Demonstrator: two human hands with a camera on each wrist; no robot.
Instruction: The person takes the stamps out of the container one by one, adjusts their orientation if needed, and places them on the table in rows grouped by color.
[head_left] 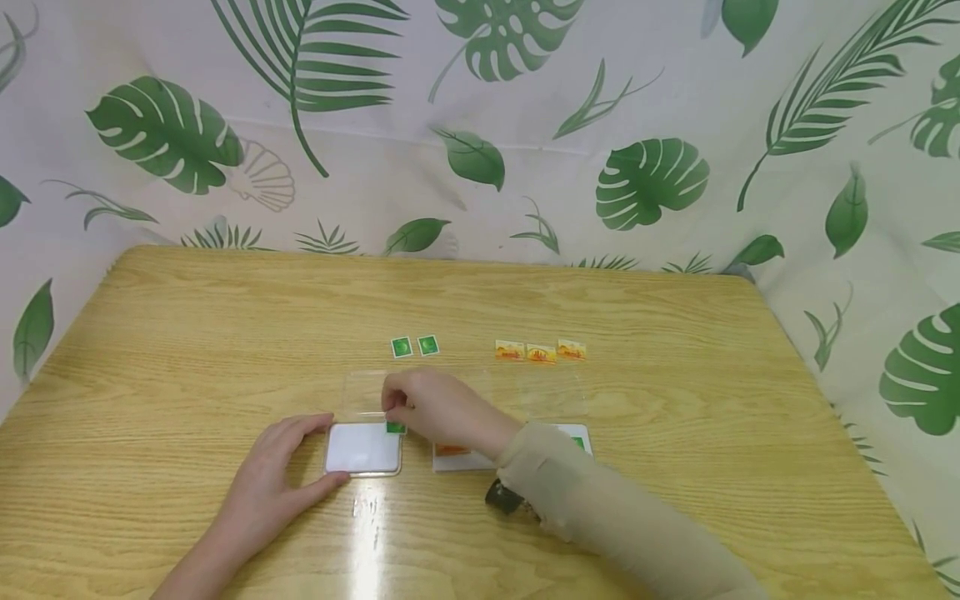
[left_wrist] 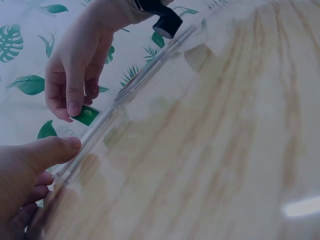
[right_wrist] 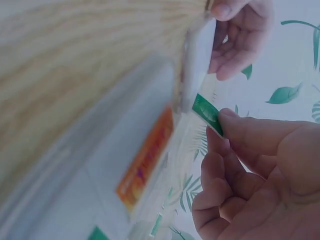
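Note:
My right hand (head_left: pixel 435 404) pinches a small green stamp (right_wrist: pixel 206 112) between thumb and index finger. The stamp is over the upper right corner of a shallow clear case with a white insert (head_left: pixel 362 448). My left hand (head_left: pixel 273 471) grips this case at its left end, index finger at the top corner and thumb at the bottom one. To its right lies a second white-lined clear case (head_left: pixel 468 463), partly hidden under my right forearm. An orange stamp (right_wrist: pixel 146 160) lies in it, with a green one (head_left: pixel 578 442) near its right end.
Behind the cases, two green stamps (head_left: pixel 415 346) and three orange-yellow stamps (head_left: pixel 541 353) lie in a row on the wooden table (head_left: pixel 225 333). Transparent lids (head_left: pixel 553 393) stretch behind both cases. A leaf-printed cloth (head_left: pixel 525 167) hangs behind the table. A black band (head_left: pixel 504 496) circles my right wrist.

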